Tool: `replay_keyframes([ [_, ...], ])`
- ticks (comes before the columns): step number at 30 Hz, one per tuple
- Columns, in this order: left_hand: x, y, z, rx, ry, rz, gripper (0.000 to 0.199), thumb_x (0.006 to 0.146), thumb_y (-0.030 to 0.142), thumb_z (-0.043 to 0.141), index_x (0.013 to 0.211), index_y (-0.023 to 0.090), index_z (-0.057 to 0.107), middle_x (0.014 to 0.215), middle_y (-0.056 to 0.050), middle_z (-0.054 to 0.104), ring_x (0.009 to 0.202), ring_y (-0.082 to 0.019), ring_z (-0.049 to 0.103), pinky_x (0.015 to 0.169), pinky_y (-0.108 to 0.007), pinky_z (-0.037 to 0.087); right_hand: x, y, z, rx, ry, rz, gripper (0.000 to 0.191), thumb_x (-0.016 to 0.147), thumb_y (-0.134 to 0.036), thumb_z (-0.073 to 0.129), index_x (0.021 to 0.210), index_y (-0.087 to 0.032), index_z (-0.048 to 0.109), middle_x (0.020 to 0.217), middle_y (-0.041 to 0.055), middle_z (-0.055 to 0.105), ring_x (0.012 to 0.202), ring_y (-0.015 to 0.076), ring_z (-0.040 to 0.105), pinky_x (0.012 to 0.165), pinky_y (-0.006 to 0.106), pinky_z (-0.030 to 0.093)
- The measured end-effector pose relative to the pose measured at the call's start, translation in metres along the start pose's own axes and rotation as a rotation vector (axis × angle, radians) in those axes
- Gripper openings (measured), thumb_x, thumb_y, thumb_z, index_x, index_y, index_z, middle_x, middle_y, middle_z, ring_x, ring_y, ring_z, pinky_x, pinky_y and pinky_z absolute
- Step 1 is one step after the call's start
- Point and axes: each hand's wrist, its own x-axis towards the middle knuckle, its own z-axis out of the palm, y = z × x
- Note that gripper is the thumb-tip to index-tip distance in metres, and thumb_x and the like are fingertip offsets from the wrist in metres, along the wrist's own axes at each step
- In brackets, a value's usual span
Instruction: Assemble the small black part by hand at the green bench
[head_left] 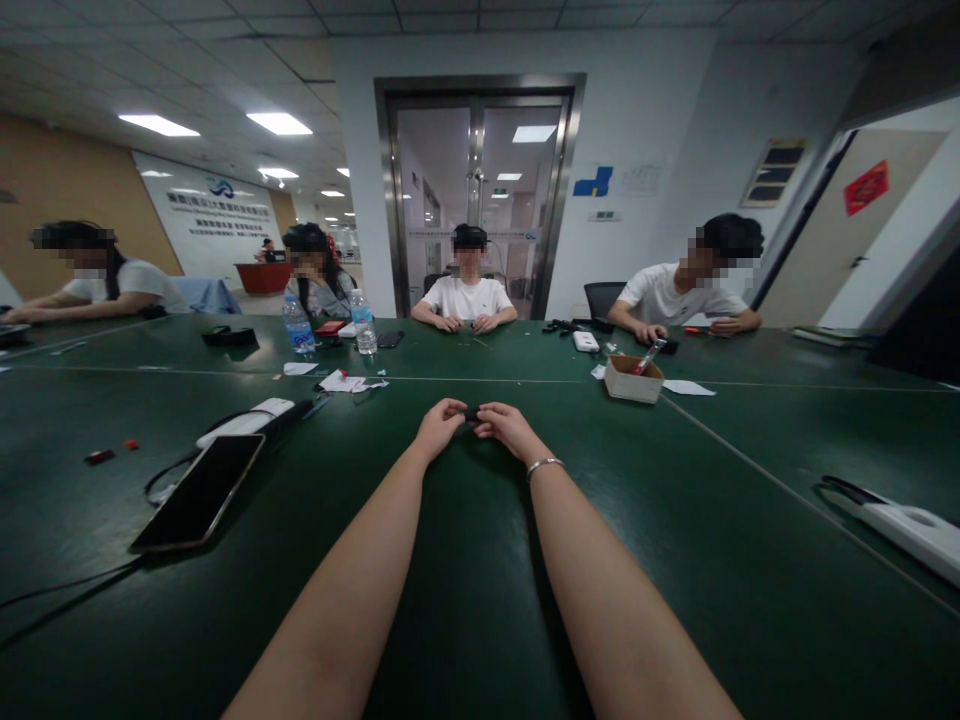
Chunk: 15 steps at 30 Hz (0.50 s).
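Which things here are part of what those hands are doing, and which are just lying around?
In hand:
small black object, between the fingers of left hand and right hand

Apparently just lying around:
phone
open box
water bottle

Item, one: small black object [472, 413], its finer detail too small for me to read. Pose: held between the left hand [441, 428] and the right hand [508, 428], well in from the far edge of the worktop [469, 570]; contact with that surface, I cannot tell.
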Motion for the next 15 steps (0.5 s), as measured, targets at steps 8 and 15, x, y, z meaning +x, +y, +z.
replay_keyframes([
  [8,-0.0005,-0.0007,-0.0009,0.026,0.026,0.056,0.023,0.069,0.017,0.059,0.092,0.016,0.063,0.089,-0.005,0.063,0.081,-0.016,0.058,0.076,-0.029,0.046,0.0014,0.0006,-0.0006,0.001,-0.004,0.005,0.01,0.081,-0.003,0.057,0.088,-0.01,0.056,0.067,0.0076,0.067,0.05,0.0118,0.063,0.049,0.017,0.054],
  [15,-0.0007,0.0005,-0.0004,0.037,0.047,0.077,0.022,0.068,0.015,0.06,0.09,0.016,0.063,0.086,-0.005,0.064,0.078,-0.015,0.058,0.074,-0.027,0.046,-0.001,-0.0006,0.0011,0.005,0.0,0.003,0.01,0.081,-0.002,0.056,0.088,-0.01,0.055,0.066,0.0078,0.067,0.049,0.011,0.063,0.048,0.016,0.053],
])
